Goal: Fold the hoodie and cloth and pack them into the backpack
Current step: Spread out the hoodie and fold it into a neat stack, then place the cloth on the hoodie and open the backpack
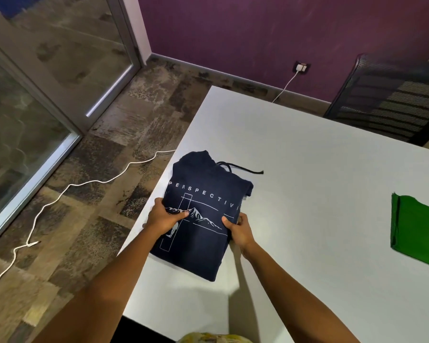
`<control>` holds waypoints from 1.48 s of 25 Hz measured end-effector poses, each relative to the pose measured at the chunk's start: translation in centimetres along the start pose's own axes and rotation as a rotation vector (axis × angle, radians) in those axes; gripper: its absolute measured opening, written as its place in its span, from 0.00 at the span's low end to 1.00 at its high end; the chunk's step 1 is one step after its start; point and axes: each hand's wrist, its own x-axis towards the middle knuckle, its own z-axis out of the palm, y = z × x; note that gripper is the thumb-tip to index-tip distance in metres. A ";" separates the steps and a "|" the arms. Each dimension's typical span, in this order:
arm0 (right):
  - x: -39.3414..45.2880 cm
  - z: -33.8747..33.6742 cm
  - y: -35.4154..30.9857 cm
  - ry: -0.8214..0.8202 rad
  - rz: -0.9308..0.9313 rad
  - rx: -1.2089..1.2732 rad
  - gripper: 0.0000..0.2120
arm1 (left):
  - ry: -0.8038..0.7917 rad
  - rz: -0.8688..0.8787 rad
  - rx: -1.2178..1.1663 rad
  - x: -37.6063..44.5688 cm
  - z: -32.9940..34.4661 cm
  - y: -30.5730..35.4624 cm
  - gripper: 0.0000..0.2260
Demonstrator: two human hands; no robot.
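One folded navy hoodie [203, 214] lies near the left edge of the white table [307, 157], its printed side up and one drawstring [243, 168] trailing off to the right. Two hands hold it by its sides. The left hand [165, 217] grips the left edge, thumb curled over the print and fingers under the fabric. The right hand [238, 230] grips the right edge the same way, thumb on top. One green cloth [416, 229] lies flat well apart to the right, cut by the frame edge. One black mesh chair [391, 100] stands beyond the table. One white cable [72, 186] snakes across the floor, and one charger [300, 68] sits in the wall socket.
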 end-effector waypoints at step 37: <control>-8.7 -29.7 8.3 0.309 -0.468 -0.255 0.05 | -0.246 0.421 0.302 -17.2 26.7 8.8 0.41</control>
